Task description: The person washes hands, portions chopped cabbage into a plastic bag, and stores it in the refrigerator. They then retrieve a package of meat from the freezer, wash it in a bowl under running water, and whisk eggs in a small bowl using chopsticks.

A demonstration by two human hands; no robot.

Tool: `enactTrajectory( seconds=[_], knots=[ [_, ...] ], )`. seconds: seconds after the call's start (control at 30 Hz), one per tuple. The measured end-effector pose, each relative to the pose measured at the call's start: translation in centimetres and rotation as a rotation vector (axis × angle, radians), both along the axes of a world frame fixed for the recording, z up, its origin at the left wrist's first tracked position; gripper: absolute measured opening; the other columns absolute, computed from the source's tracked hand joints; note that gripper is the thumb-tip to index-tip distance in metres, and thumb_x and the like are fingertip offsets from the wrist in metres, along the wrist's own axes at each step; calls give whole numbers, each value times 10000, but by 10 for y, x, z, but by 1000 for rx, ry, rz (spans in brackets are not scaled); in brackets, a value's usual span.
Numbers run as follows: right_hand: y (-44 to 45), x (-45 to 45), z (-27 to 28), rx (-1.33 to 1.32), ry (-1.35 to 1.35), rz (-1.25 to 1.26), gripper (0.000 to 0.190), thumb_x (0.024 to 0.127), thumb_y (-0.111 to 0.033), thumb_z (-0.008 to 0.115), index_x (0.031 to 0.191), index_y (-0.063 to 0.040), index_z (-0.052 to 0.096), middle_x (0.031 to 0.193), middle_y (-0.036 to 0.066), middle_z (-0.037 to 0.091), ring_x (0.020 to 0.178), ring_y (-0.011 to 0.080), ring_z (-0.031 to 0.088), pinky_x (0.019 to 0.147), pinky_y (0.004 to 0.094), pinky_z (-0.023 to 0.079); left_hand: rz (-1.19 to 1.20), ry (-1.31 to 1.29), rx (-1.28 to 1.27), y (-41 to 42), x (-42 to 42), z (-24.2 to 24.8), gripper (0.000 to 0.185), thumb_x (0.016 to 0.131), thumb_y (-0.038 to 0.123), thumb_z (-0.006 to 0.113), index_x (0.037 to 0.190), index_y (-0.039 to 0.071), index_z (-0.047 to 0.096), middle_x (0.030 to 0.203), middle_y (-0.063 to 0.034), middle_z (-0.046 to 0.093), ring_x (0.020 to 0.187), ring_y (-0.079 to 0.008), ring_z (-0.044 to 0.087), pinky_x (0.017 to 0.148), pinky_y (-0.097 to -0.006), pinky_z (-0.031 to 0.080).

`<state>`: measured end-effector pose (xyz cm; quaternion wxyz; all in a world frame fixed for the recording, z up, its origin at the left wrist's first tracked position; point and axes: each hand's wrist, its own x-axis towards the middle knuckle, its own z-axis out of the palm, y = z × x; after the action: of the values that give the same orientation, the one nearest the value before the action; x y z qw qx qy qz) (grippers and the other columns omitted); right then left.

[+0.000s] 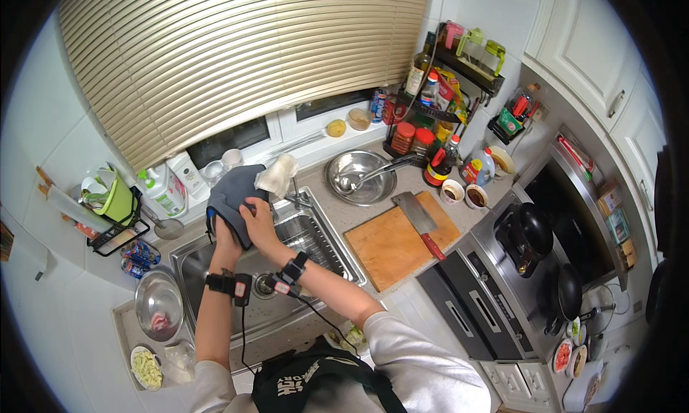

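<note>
Above the left part of a stainless-steel sink (215,300), both hands are on a dark grey fabric item (235,189). Its shape is like a cap or folded cloth, but I cannot tell which; a bit of blue shows at its left edge. My left hand (227,238) grips it from below and the left, fingers partly hidden by the fabric. My right hand (259,222) holds its right side, fingers bent against the surface. Just behind, a white cloth (277,175) hangs near the faucet (297,197). A wire drain rack (315,243) sits in the sink's right part.
Right of the sink, a cleaver (417,214) lies on a wooden cutting board (385,243). Behind it stands a steel bowl (352,192) with a ladle (371,176). A steel basin (160,300) holding meat is at the left. The stove (500,300) is far right.
</note>
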<state>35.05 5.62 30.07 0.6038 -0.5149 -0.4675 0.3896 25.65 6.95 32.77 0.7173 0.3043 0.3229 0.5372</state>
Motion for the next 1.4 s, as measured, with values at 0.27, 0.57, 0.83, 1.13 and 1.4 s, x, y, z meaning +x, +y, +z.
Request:
enactTrajectory(
  seconds=[0.27, 0.57, 0.83, 1.13, 1.4],
  knots=[
    [10, 4, 15, -309, 615, 345, 904, 773, -300, 766, 1416, -14, 197, 1332, 186, 413, 1212, 233, 454, 956, 356, 421, 75, -188, 29, 1, -15, -32, 366, 934, 255, 408, 1181, 6, 509, 1217, -88, 556, 1188, -224, 490, 1019, -346, 377],
    [23, -17, 14, -66, -216, -65, 513, 809, -364, 693, 1007, 99, 595, 997, 274, 642, 943, 395, 636, 814, 418, 496, -243, -448, 0, -6, -25, 9, 507, 905, 388, 494, 1261, 30, 446, 1260, -102, 525, 1177, -258, 492, 1022, -386, 368],
    [-22, 31, -20, -93, -305, 349, 778, 846, -380, 658, 1393, 49, 308, 1294, 271, 490, 1151, 324, 546, 936, 354, 447, 681, 900, 279, -12, -90, 4, 382, 838, 173, 618, 1172, 28, 505, 1156, -101, 511, 1089, -238, 502, 952, -370, 387],
    [-101, 57, 2, -134, -267, 503, 364, 878, -207, 648, 1136, 44, 591, 979, 112, 681, 878, 157, 631, 769, 281, 496, 52, 1901, 1252, 41, -13, 44, 624, 859, 301, 609, 1409, 111, 383, 1447, -191, 351, 1283, -403, 380, 1050, -431, 345],
    [-179, 109, -46, -233, -267, 448, 286, 901, -183, 633, 1085, 36, 611, 959, 89, 686, 856, 118, 619, 761, 258, 493, -176, 1566, 895, 121, -20, 37, 603, 884, 447, 560, 1342, 67, 467, 1237, -229, 563, 1141, -380, 535, 963, -407, 421]
  ],
)
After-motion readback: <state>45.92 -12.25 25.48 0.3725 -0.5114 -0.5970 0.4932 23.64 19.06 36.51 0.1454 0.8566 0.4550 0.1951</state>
